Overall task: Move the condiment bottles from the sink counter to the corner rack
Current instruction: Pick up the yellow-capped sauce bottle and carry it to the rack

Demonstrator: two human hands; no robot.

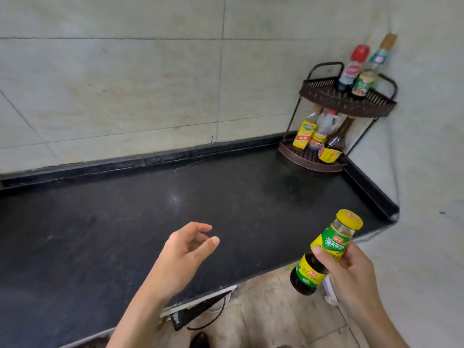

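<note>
My right hand [351, 270] grips a dark sauce bottle [326, 249] with a yellow cap and green-yellow label, tilted, held in the air off the counter's front right corner. My left hand [185, 249] hovers over the black counter [150, 222] with fingers apart and nothing in it. A dark two-tier corner rack [334, 101] stands in the far right corner. Its top shelf holds a red-capped bottle [351, 69] and a green-labelled bottle [366, 76]. The bottom shelf holds a yellow-labelled bottle [305, 133], a small jug [321, 134] and a dark bottle [334, 146].
Tiled walls close the counter at the back and right. A raised black lip [369, 187] runs along the back and right edges. Below the front edge lie tiled floor and a dark shoe [200, 340].
</note>
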